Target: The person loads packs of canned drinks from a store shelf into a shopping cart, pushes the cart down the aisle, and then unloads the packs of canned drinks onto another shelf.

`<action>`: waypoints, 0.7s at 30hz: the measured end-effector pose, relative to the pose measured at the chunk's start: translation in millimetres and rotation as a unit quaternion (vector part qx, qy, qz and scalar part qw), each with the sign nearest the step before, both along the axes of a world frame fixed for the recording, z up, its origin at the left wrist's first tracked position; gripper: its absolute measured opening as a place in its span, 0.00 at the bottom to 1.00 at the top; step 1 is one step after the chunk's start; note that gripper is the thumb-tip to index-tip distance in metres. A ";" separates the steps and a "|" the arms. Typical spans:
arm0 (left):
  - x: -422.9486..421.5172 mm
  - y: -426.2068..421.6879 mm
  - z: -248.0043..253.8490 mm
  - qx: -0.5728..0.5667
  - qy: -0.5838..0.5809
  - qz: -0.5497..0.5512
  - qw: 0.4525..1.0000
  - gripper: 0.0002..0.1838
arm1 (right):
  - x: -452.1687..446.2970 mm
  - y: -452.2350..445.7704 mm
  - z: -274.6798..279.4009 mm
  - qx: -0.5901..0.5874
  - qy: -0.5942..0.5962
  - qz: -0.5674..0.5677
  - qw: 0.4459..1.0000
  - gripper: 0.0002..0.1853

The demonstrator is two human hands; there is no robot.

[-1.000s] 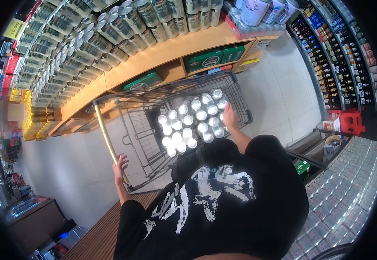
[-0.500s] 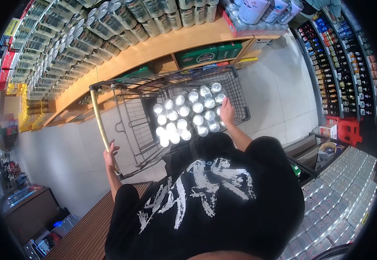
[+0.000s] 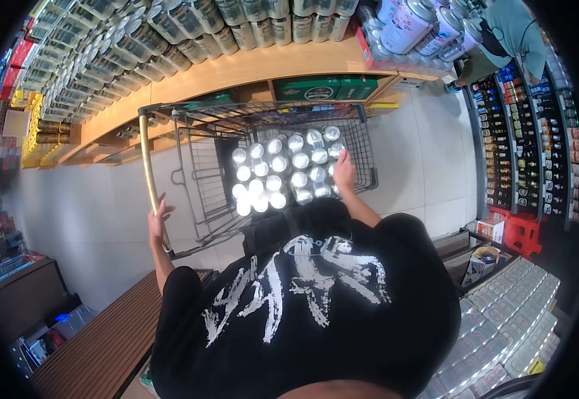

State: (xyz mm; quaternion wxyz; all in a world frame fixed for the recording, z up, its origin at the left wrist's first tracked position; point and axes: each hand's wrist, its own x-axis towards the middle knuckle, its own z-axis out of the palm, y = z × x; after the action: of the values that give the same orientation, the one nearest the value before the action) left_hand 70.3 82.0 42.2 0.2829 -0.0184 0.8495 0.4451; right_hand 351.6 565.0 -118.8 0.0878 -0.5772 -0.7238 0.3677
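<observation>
A black wire shopping cart stands sideways in front of me, with several silver-topped cans grouped upright in rows inside. My left hand is at the lower part of the yellowish cart handle, its fingers loosely curled over the bar. At the right end of the cans, my right hand is closed against the side of a can, fingertips at its rim. The fingers' far side is hidden there.
Stacked cans line a wooden shelf beyond the cart. At upper right a person stands by bottle racks. A red stool and wrapped can packs are at right, a slatted brown surface at lower left.
The view has shifted slightly, and more of the person at upper right now shows. Both my hands keep their places on the handle and at the cans.
</observation>
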 end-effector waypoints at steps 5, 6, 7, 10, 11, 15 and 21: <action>-4.0 9.2 4.5 -0.012 0.027 -0.006 1.000 0.31 | -9.5 8.5 -11.0 0.020 -0.013 0.009 1.000 0.28; -4.0 8.4 4.8 -0.015 0.031 -0.006 0.999 0.31 | -11.8 8.2 -8.7 0.021 -0.021 0.011 1.000 0.28; -5.0 10.0 4.1 -0.017 0.035 -0.007 0.999 0.31 | -13.3 9.9 -5.5 0.024 -0.029 0.011 0.999 0.28; -2.5 19.9 4.2 -0.009 0.042 0.001 0.999 0.31 | -16.9 18.2 -4.0 0.026 -0.044 0.008 0.999 0.29; -1.3 22.8 5.2 -0.007 0.043 0.005 0.999 0.31 | -17.7 20.1 -5.7 0.025 -0.046 0.006 0.999 0.29; -2.2 26.5 2.8 -0.007 0.050 0.010 0.999 0.31 | -21.6 25.0 -7.9 0.025 -0.051 0.017 0.998 0.28; -4.9 32.3 4.7 -0.022 0.059 0.012 0.998 0.29 | -29.1 36.2 -16.8 0.043 -0.045 0.028 0.998 0.28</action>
State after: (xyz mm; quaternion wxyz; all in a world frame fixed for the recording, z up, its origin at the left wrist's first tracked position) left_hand 65.3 114.3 46.9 0.2269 -0.0085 0.8739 0.4298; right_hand 322.6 601.1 -135.6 0.0697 -0.5681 -0.7582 0.3123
